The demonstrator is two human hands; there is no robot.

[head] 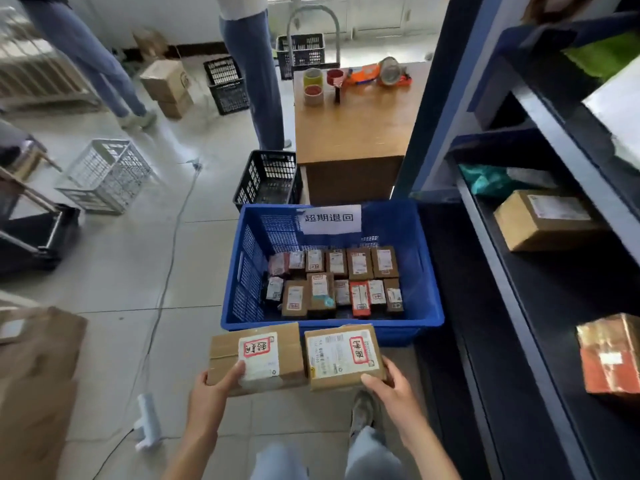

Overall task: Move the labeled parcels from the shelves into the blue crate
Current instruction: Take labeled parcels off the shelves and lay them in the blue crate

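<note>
The left hand grips a brown cardboard parcel with a white label and red stamp, the thumb lying on its top near the label. The right hand grips a second brown cardboard parcel with a large white shipping label, the thumb on its near edge. The two parcels are side by side, almost touching, and both are held above the floor.

Just beyond both hands stands the blue plastic crate with perforated walls. Its near rim is partly hidden behind the two parcels. A white paper sign with Chinese characters hangs on its far wall. Inside, many small labeled parcels lie in two rows and cover most of the bottom.

To the right of the right hand rises the dark blue metal shelf unit, very close to the crate. On it rest a brown cardboard box with a white label and an orange-red box.

Beyond the crate stand a black plastic basket and a brown wooden worktop with rolls of tape on it. Far to the left of the left hand a grey wire basket stands on the tiled floor, and a thin cable runs across it. Two other persons in blue jeans stand farther away.
</note>
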